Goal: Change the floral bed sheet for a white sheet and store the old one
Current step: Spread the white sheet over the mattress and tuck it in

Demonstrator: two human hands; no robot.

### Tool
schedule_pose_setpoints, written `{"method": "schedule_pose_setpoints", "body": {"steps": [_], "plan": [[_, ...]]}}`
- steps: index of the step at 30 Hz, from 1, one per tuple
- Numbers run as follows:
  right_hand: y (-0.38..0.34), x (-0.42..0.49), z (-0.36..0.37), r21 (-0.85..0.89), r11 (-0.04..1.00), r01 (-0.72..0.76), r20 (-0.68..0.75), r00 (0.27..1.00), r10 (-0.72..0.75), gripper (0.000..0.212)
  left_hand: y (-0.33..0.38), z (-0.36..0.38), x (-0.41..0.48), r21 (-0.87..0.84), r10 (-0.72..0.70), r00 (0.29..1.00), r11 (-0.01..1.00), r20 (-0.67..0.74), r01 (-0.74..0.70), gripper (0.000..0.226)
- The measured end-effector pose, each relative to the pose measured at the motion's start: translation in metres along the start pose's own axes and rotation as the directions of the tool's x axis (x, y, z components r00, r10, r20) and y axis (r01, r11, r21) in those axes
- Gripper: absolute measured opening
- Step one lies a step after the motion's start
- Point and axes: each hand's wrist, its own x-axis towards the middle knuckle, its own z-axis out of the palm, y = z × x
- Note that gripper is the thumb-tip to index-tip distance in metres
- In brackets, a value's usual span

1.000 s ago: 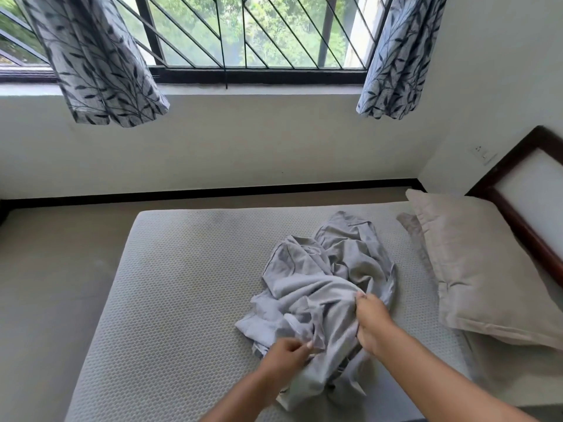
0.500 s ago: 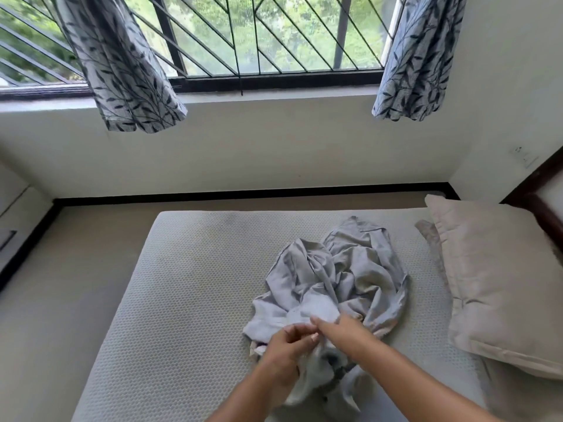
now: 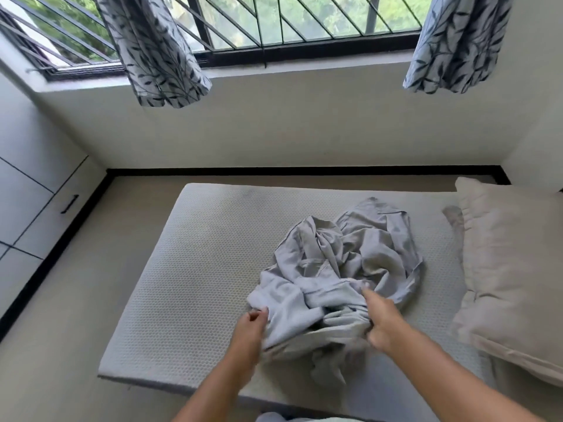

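Two hands worked at a crumpled pale grey-white sheet (image 3: 344, 266) that lay heaped on the bare mattress (image 3: 198, 269), toward the pillow end and well clear of the mattress's far left corner. The left hand (image 3: 249, 327) was at the near left edge of the heap, its fingers curled and pinching a fold of the cloth. The right hand (image 3: 382, 324) was at the near right side, blurred by motion, one finger lying out along the fabric while the others appeared curled into a gathered bunch of it. Between them the sheet was bunched in thick folds, and a loose part trailed toward the mattress's near edge. A beige pillow (image 3: 511, 269) rested at the right end of the bed, just beside the heap but not touching it. Beyond the mattress ran a strip of tan floor (image 3: 61, 300) and a dark skirting along a white wall. Above, a barred window (image 3: 274, 22) showed green foliage, with a leaf-patterned curtain (image 3: 152, 47) hanging at the left and another curtain (image 3: 457, 41) at the right. White cabinet doors (image 3: 30, 193) with a dark handle (image 3: 69, 204) stood at the left.
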Motion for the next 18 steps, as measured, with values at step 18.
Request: {"method": "schedule_pose_setpoints", "body": {"steps": [18], "plan": [[-0.171, -0.057, -0.025, 0.481, 0.783, 0.394, 0.243, 0.798, -0.551, 0.031, 0.163, -0.043, 0.016, -0.702, 0.429, 0.89, 0.587, -0.153, -0.403, 0.03]]}}
